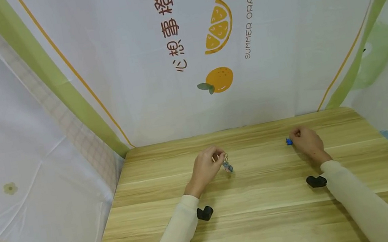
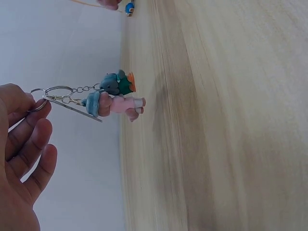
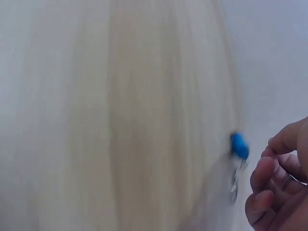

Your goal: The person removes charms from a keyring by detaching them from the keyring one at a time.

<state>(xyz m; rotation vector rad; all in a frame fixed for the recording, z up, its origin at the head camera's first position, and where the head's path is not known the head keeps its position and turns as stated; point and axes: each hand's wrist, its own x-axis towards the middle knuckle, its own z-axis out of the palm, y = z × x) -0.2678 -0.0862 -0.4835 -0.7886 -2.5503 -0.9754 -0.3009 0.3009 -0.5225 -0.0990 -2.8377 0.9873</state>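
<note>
Cream sleeves [image 1: 365,199] cross a worktop [image 1: 258,230]. The left grip [image 1: 205,167] pinches a key ring [image 2: 57,87], two figurines [image 2: 126,104] dangling lengthwise below. A blue figurine [image 1: 288,141] is just left of the nearer right grip [image 1: 308,142]; whether those bunched fingers [image 3: 263,173] hold it is unclear.

Head view: soft, even, moderately bright light; faint, diffuse shadows lie beside the sleeves [image 1: 366,203] on the surface [image 1: 266,233]. Left wrist view: dimmer, cooler; the hanging figurines [image 2: 124,104] fairly sharp, a soft-edged shadow nearby. Right wrist view: surface smeared by blur, blue figurine [image 3: 239,146] indistinct, a broad shadow toward the lower edge.
</note>
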